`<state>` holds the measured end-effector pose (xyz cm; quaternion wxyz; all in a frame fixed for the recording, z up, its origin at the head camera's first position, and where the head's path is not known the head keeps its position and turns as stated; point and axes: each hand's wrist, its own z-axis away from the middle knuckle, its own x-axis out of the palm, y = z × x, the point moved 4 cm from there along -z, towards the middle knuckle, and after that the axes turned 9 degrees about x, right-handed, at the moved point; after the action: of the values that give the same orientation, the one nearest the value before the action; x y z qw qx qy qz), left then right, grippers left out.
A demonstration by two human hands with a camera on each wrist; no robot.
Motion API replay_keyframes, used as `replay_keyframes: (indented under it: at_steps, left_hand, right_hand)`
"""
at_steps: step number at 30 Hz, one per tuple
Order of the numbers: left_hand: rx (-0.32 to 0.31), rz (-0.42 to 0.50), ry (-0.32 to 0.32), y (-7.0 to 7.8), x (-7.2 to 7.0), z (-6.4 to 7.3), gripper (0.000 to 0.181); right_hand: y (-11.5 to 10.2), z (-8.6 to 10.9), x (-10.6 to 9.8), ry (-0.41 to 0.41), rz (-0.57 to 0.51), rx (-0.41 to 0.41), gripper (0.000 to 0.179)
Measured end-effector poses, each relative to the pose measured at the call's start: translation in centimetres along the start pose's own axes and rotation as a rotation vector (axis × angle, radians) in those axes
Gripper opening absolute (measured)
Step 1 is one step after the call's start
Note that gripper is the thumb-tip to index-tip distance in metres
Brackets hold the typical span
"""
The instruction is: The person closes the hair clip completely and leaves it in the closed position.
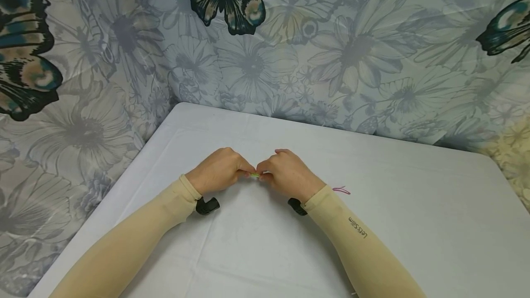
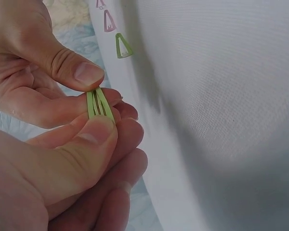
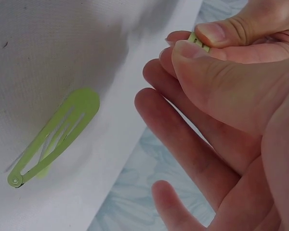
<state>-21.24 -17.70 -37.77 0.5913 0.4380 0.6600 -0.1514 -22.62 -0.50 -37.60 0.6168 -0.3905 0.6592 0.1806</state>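
A small green snap hair clip (image 2: 100,103) is pinched from both ends between my two hands, just above the table. My left hand (image 1: 217,169) holds one end between thumb and forefinger. At the other end, the thumb and forefinger of my right hand (image 1: 290,176) grip it, while its other fingers spread loosely in the right wrist view. Fingertips cover most of the held clip (image 1: 255,175) in the head view. Near my right hand, a second green snap clip (image 3: 55,137) lies on the cloth with its inner tongue sprung away from the frame.
A white cloth covers the table (image 1: 248,252). Beyond the right wrist lies a pink clip (image 1: 341,190). The left wrist view shows a pink clip (image 2: 109,20) beside a green one, with another pinkish clip (image 2: 100,4) at the frame edge. A floral butterfly curtain (image 1: 252,63) hangs behind the table.
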Motion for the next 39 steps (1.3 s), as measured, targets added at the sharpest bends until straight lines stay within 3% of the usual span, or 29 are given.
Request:
replay_keyframes:
  at_steps: [26,39]
  left_hand:
    - [0.012,0.053,-0.020,0.19,-0.27,0.00,0.021]
    - [-0.003,0.045,-0.034,-0.03,-0.14,-0.17,0.021]
  right_hand:
    - [0.02,0.07,-0.07,0.006,-0.001,-0.017,0.012]
    - [0.20,0.00,0.02,0.010,0.020,0.023,0.013]
